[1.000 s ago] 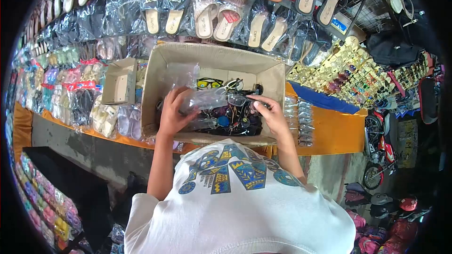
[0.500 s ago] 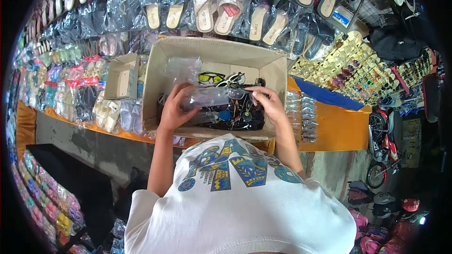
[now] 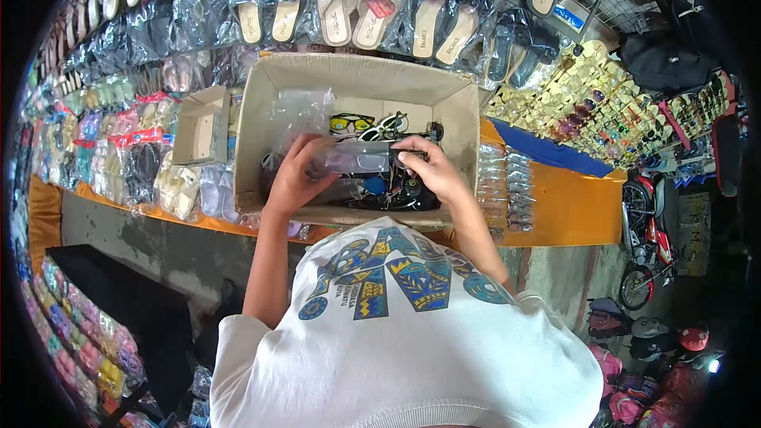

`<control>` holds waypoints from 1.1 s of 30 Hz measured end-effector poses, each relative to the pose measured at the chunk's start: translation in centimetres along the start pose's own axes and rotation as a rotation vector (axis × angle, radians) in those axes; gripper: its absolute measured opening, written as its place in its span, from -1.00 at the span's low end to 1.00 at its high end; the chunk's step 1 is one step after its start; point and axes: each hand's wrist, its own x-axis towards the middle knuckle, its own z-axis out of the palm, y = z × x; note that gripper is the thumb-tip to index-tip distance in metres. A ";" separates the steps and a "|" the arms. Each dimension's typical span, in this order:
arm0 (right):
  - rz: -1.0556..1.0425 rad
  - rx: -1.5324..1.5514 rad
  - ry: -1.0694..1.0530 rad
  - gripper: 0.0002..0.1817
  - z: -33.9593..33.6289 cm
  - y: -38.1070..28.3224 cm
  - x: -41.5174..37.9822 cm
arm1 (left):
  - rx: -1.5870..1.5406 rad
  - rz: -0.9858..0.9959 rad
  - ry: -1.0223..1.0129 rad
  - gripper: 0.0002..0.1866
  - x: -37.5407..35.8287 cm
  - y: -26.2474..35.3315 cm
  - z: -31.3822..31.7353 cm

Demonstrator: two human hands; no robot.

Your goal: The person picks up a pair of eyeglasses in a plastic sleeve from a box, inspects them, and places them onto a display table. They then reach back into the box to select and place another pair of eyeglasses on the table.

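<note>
Over the cardboard box point(image 3: 365, 78), my left hand point(image 3: 298, 174) is closed on the left end of a clear plastic sleeve point(image 3: 339, 160). My right hand point(image 3: 432, 168) pinches a pair of eyeglasses point(image 3: 372, 162) by the frame at the sleeve's right end. A lens shows through the plastic, so the glasses are at least partly inside. Below my hands, a heap of dark glasses point(image 3: 396, 196) lies in the box. Yellow-lensed glasses point(image 3: 351, 123) and white-framed glasses point(image 3: 391, 124) rest behind them, near more clear plastic point(image 3: 297, 111). My right fingertips partly hide the frame.
A smaller cardboard box point(image 3: 200, 128) stands to the left among bagged sandals point(image 3: 178, 186). Wrapped slippers point(image 3: 349, 20) line the back. On the right are a sunglasses display point(image 3: 583, 107), packaged items point(image 3: 519, 190) on orange cloth point(image 3: 567, 206), and a red motorcycle point(image 3: 646, 238).
My right hand has moved left toward my left hand. The eyeglasses have gone with it, farther into the plastic sleeve. My left hand stays almost in place.
</note>
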 end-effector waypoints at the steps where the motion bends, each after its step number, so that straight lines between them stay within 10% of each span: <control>1: -0.043 0.004 0.031 -0.76 0.3 0.4 0.2 | -0.026 -0.020 -0.021 -0.27 0.1 0.1 0.1; 17: -0.038 0.401 0.256 -0.74 -0.8 1.0 -0.5 | -0.937 -0.435 0.205 -0.50 2.5 0.8 5.6; 33: -0.083 0.321 0.514 -0.84 -0.9 1.3 -1.7 | -0.906 -0.515 0.157 -0.63 2.4 1.1 8.7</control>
